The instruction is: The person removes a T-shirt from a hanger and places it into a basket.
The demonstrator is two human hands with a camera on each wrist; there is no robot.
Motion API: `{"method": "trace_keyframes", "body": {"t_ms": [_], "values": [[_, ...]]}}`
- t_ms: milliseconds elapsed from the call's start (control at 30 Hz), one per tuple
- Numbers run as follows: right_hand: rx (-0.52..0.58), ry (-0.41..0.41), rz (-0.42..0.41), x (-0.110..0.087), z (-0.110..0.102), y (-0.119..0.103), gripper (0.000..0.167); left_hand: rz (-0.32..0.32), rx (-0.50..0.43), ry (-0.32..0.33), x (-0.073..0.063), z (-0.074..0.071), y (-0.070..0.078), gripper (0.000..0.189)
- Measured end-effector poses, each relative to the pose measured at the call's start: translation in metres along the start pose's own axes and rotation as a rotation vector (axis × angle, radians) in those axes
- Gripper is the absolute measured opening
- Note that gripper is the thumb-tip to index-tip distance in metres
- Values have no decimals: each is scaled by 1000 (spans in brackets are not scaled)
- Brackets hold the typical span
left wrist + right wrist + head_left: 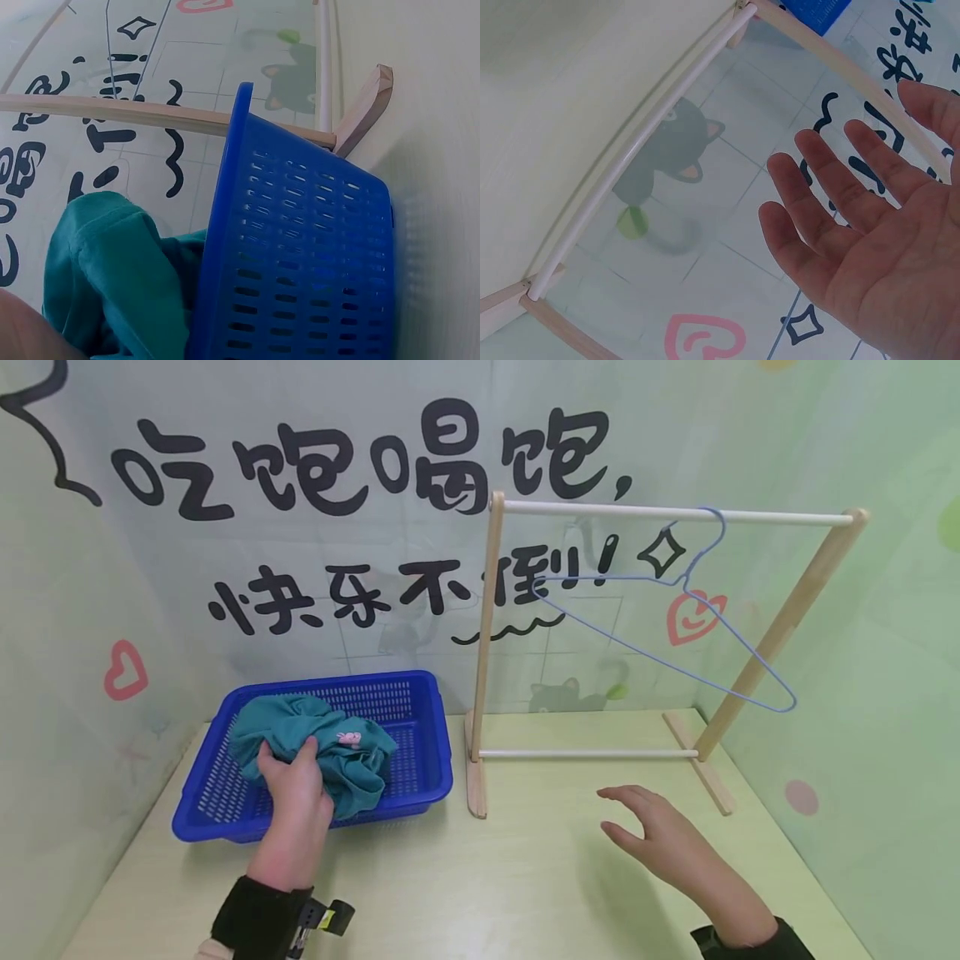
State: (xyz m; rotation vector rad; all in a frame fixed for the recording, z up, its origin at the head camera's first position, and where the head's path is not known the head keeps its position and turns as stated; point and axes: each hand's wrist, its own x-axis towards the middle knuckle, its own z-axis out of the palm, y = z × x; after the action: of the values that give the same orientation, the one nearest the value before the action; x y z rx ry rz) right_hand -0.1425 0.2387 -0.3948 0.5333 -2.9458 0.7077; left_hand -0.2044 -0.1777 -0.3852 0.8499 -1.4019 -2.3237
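A crumpled teal garment [356, 768] with a small pink-and-white print lies in the blue basket [431, 768]. My left hand [295, 785] grips its near side, with cloth gathered between the thumb and fingers; some of the fingertips are hidden in the folds. In the left wrist view, part of the teal garment [127, 262] bulges up beside the basket wall [300, 247]. My right hand [667, 843] hovers over the table to the right, its fingers spread and relaxed. The right wrist view shows its bare palm [900, 270] with nothing in it.
A wooden rack [487, 635] with white rods stands right of the basket. From its top rod [600, 511] hangs a blue wire hanger [637, 652], turned at an angle. Printed curtains or panels [360, 543] enclose the pale table [480, 885] at the back and sides.
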Motion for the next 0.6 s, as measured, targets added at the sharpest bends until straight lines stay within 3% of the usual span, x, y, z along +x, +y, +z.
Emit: {"method": "trace_keyframes", "body": {"t_ms": [300, 467, 600], "values": [[4, 4, -8, -1, -1, -1, 38, -37, -16, -8, 5, -1, -4, 76], [2, 11, -5, -1, 0, -1, 39, -98, 9, -80, 3, -2, -5, 81], [8, 4, 1, -2, 0, -1, 39, -120, 99, -146, 1, -2, -5, 81]]}}
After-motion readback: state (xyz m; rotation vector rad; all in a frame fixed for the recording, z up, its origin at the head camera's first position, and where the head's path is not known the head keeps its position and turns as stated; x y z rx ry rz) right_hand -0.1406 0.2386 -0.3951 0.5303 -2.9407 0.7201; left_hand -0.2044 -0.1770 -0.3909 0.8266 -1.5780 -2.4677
